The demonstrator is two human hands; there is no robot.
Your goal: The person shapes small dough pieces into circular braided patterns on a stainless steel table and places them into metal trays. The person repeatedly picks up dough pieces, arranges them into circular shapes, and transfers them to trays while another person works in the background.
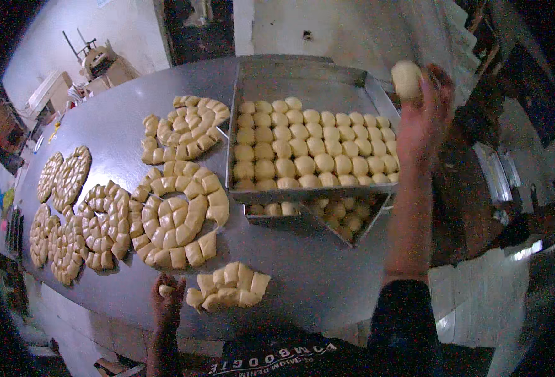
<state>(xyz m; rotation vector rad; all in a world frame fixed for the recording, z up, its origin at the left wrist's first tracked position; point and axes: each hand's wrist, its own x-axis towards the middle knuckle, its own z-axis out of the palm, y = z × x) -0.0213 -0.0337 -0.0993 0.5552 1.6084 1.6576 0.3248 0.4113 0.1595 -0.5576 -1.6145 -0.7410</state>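
Note:
My right hand (430, 99) is raised at the right edge of a metal baking tray (301, 80), with a pale dough ball (405, 81) held at its fingertips. Inside that tray, rows of round dough balls (305, 165) fill the nearer part, and its far part shows bare metal. Low on the left, my left hand (168, 301) holds a small piece of dough (165, 290) near the table's front edge. Beside it on the right lies a loose cluster of cut dough pieces (230, 285). Just beyond that hand sits a large dough round cut into segments (174, 217).
More cut dough rounds (103, 226) spread across the left of the metal table (305, 273). Under the full tray, other trays of dough balls (343, 214) stick out, one at an angle with its corner toward me. A machine (98, 61) stands beyond the far left edge.

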